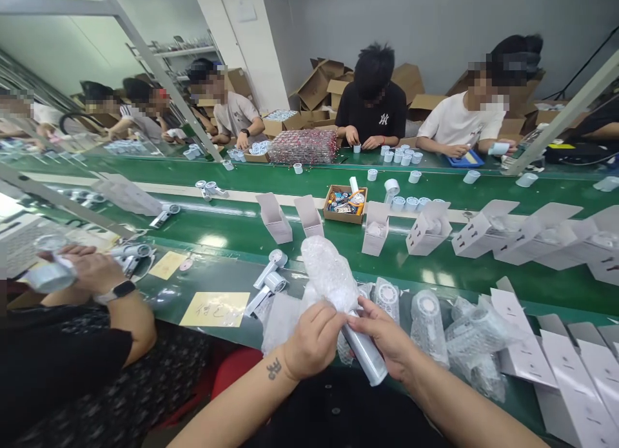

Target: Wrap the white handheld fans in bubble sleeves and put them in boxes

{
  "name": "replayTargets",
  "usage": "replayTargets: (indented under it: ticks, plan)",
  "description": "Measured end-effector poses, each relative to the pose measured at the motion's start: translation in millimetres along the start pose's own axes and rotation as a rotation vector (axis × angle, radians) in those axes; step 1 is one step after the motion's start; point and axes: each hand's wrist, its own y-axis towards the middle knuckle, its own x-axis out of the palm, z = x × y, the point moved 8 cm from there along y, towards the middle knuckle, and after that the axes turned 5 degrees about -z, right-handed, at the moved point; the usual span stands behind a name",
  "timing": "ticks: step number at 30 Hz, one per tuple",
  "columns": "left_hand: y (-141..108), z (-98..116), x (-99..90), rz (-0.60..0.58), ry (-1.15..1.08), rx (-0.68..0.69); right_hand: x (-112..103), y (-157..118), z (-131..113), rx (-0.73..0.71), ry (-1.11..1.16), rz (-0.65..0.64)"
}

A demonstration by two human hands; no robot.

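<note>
The pale device has a smooth, tubular handle, its far end swathed in cloudy bubble wrap. Beyond, a small cardboard box holds tools and parts; right of it, an open white carton holds something wrapped. The device is between both hands above the counter: the left hand pinches the wrap, the right hand grips the handle.

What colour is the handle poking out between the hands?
The handle is pale bluish grey, seen best in the head view.
</note>
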Motion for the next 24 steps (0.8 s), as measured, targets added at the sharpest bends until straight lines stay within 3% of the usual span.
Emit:
replayTargets:
  ticks: [2, 6, 9, 12, 16, 18, 20, 22, 24]
  plan:
    - [-2.3, 4.3, 8.3, -0.086, -0.020, 0.010, -8.3, -1.5, 3.3, -0.022, 0.020, 0.087]
    - [-3.1, -12.3, 6.4, 0.001, -0.068, -0.291, -6.5, -5.0, 22.3, 0.088, 0.081, 0.046]
    - [0.7, 7.4, 16.0, -0.074, -0.170, -0.203, -7.6, -6.8, 29.3, 0.145, 0.159, 0.016]
    - [-4.1, 22.7, 25.6, -0.173, -0.329, -0.194, -21.4, -5.6, 29.8, 0.150, 0.180, 0.112]
    - [-18.7, 4.8, 37.3, -0.273, -0.679, -0.557, -38.5, -12.6, 10.9, 0.079, -0.194, 0.186]
    - [-26.8, -12.4, 31.6, -0.197, -0.867, -0.796, -35.7, -25.0, -11.5, -0.011, -0.488, 0.135]
    - [-31.9, -25.8, 16.5, -0.102, -1.011, -0.943, -23.4, -42.8, -37.4, -0.110, -0.828, 0.063]
    - [-29.5, -25.7, 2.9, -0.190, -1.179, -0.890, -2.8, -60.0, -59.6, -0.204, -1.103, -0.026]
    - [-29.4, -24.7, -13.4, -0.290, -1.284, -0.754, 17.6, -68.6, -70.2, -0.218, -1.137, -0.124]
